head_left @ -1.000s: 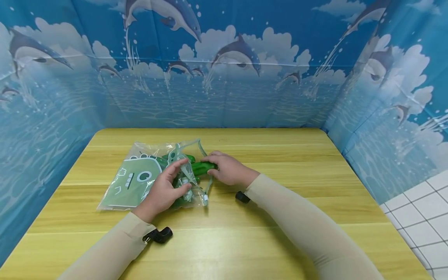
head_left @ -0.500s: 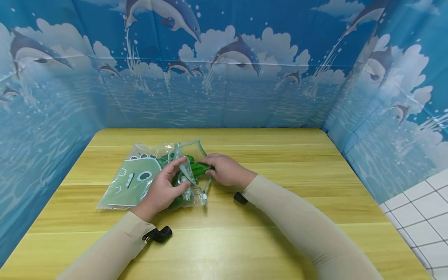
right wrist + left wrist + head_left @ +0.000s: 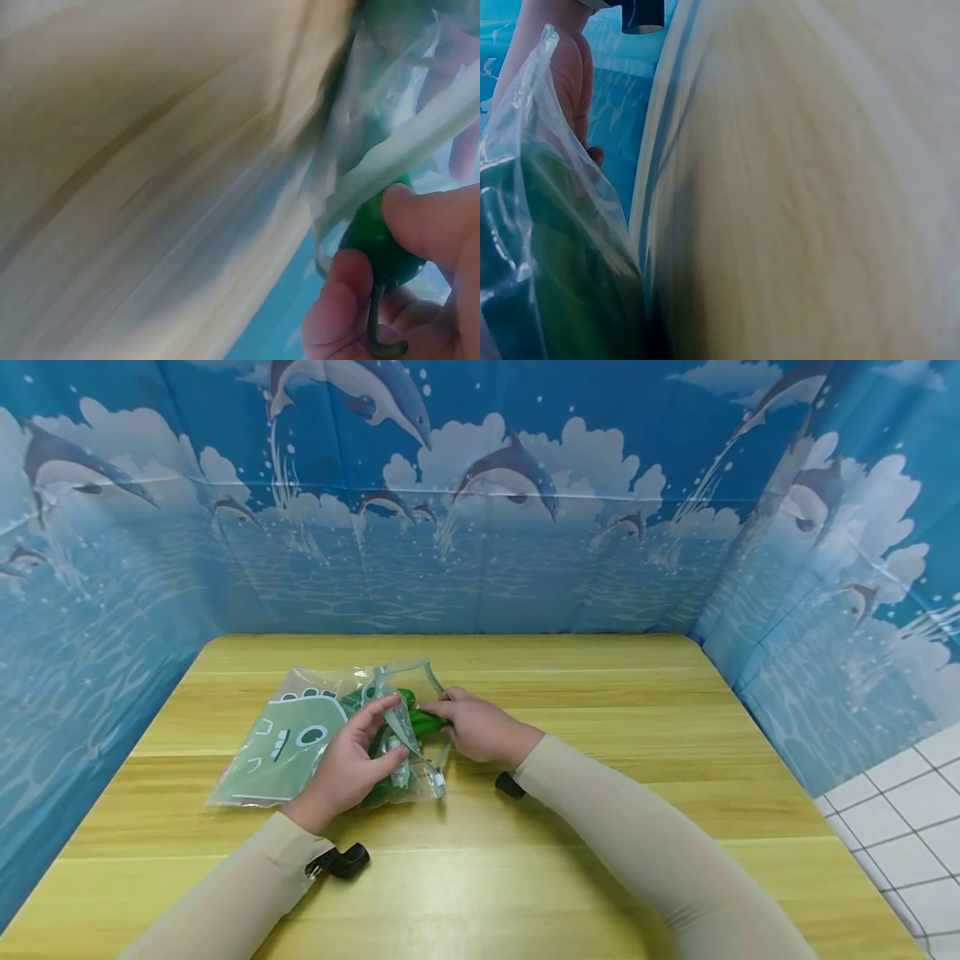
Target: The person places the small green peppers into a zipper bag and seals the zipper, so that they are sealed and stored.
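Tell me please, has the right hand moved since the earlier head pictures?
Yes: judged against the table, the right hand has moved slightly to the left, toward the clear bag.

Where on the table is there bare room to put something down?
Bare table lies right of the right sleeve, and between it and the left sleeve. Crowded: around the printed bag, left hand, right hand and green pepper.

Bag (image 3: 270, 768): on the worktop (image 3: 450, 893), left of centre. Pepper (image 3: 379, 244): at the bag's mouth, on the right, in the right hand (image 3: 483, 727). Left hand (image 3: 343, 779): over the bag. Curtain (image 3: 480, 585): behind the worktop, along both sides. Tiles (image 3: 922, 810): right of the worktop.
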